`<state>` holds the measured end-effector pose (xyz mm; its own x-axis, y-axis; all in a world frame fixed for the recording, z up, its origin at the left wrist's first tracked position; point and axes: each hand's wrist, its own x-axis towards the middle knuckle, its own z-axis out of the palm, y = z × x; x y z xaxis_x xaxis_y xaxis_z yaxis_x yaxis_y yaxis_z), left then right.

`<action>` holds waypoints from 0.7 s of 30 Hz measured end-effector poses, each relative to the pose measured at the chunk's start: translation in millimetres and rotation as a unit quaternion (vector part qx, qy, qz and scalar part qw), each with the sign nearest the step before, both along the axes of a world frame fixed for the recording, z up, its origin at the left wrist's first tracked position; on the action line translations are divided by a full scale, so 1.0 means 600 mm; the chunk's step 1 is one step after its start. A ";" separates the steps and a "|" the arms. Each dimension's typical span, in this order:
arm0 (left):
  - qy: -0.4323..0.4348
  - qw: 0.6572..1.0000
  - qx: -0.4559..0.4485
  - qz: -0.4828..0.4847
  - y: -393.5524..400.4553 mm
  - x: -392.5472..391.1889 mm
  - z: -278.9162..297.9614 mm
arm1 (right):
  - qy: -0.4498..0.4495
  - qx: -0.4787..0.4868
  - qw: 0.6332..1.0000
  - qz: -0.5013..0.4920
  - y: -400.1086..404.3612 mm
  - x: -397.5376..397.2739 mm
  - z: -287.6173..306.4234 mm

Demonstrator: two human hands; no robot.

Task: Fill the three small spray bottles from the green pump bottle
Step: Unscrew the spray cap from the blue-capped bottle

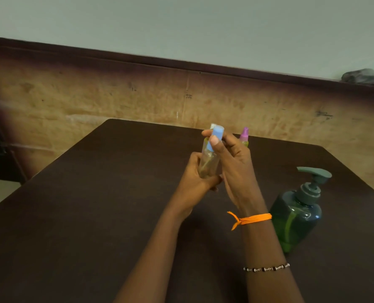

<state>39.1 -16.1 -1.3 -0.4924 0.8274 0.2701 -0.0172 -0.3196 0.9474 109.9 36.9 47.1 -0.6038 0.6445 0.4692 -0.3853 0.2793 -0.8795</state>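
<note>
Fingers of the left hand wrap the clear spray bottle above the dark table; the right hand pinches its smooth blue cap. Behind stands a purple-capped bottle; near right, the translucent green pump bottle.

Blue-capped spray bottle: small, clear, a little yellowish liquid inside; tilted slightly, held above the desk, up and to the left of the green pump bottle.
Blue cap: pale blue, at the top of that bottle, leaning to the right.
Pink-capped spray bottle: small, yellow-green contents, pink pointed top; upright on the desk, well beyond the green pump bottle, partly hidden.
Green pump bottle: translucent dark green, squat, grey-green pump head pointing left; upright on the desk, partly filled with green liquid.
</note>
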 end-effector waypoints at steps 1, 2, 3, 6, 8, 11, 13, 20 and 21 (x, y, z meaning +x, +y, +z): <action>-0.001 1.000 -0.005 0.004 0.000 -0.001 -0.001 | -0.008 0.017 1.000 -0.021 -0.001 0.000 -0.001; -0.001 1.000 -0.011 0.007 0.001 -0.002 -0.001 | -0.010 0.024 0.999 -0.043 0.001 0.000 -0.002; 0.000 1.000 -0.016 0.011 0.002 -0.002 -0.002 | -0.005 0.017 0.998 -0.056 0.002 0.000 -0.002; 0.005 1.000 -0.021 0.017 0.002 -0.002 -0.002 | 0.008 -0.001 0.999 -0.046 0.003 0.003 -0.001; 0.001 1.000 -0.011 0.021 0.002 -0.004 -0.003 | 0.018 -0.002 0.999 -0.033 0.001 0.003 0.000; -0.004 1.000 0.007 0.029 0.003 -0.005 -0.002 | 0.042 -0.028 0.998 -0.022 0.000 0.005 0.001; -0.007 1.000 0.016 0.023 0.005 -0.004 -0.003 | 0.054 -0.037 0.998 -0.026 0.002 0.007 0.002; -0.051 0.996 0.064 -0.022 0.008 -0.001 -0.007 | 0.077 -0.053 0.994 -0.049 0.005 0.007 0.003; -0.048 0.997 0.064 -0.024 0.008 -0.001 -0.008 | 0.077 -0.051 0.994 -0.063 0.005 0.006 0.002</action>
